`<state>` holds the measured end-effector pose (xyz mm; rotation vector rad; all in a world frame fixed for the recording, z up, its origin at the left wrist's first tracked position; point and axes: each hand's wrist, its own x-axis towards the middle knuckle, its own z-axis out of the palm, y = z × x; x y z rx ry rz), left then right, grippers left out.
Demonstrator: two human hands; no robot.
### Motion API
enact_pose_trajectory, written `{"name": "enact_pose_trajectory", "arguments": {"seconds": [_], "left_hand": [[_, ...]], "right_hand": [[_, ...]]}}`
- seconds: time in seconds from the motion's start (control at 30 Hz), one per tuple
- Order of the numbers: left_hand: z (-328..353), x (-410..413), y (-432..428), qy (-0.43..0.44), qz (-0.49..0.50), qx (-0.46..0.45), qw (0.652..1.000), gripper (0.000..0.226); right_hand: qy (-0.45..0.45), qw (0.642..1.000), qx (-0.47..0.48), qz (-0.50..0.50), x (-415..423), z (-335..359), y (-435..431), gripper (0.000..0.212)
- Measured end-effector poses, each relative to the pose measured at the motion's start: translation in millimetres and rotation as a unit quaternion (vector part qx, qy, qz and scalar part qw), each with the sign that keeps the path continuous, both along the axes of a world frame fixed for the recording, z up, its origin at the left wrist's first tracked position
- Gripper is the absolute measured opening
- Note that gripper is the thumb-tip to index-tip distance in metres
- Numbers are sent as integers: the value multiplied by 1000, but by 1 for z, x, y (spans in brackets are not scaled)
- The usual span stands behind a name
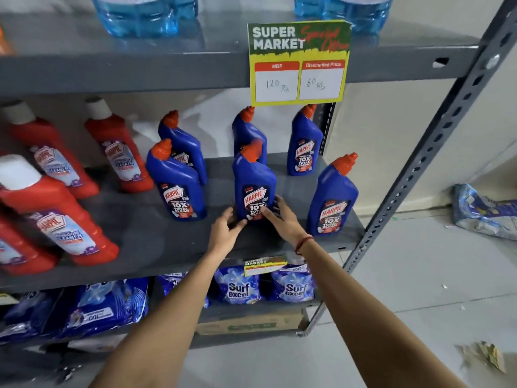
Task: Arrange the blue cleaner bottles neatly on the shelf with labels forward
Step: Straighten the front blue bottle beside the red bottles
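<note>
Several blue Harpic cleaner bottles with orange caps stand on the grey middle shelf [156, 242]. The front middle bottle [253, 177] faces label forward. My left hand [225, 233] touches its lower left side and my right hand [279, 217] wraps its lower right side, both holding it at the base. Another blue bottle [174, 180] stands front left, and one [333, 197] front right near the shelf edge. Behind are three more: back left [186, 141], back middle [247, 130] partly hidden, back right [303, 141].
Red Harpic bottles [56, 219] with white caps fill the shelf's left half. A price sign [299, 63] hangs from the upper shelf, which holds clear blue liquid bottles [140, 15]. Surf Excel bags [237, 287] lie below. A slanted metal post [419, 169] bounds the right.
</note>
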<state>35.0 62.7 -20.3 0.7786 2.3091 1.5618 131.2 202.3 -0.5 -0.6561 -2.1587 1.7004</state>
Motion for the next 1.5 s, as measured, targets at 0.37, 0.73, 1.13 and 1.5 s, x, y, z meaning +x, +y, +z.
{"name": "enact_pose_trajectory", "arguments": {"seconds": [0.37, 0.73, 1.13, 1.5], "left_hand": [[-6, 27, -25, 24, -42, 32, 998, 46], [-6, 29, -31, 27, -46, 33, 998, 48], [6, 21, -74, 29, 132, 150, 979, 28], [10, -76, -107, -92, 150, 75, 982, 57]], "right_hand": [[53, 997, 57, 0, 42, -13, -18, 46], [53, 997, 63, -7, 48, -11, -27, 44], [122, 975, 95, -159, 57, -15, -116, 13], [-39, 998, 51, 25, -79, 11, -134, 67]]}}
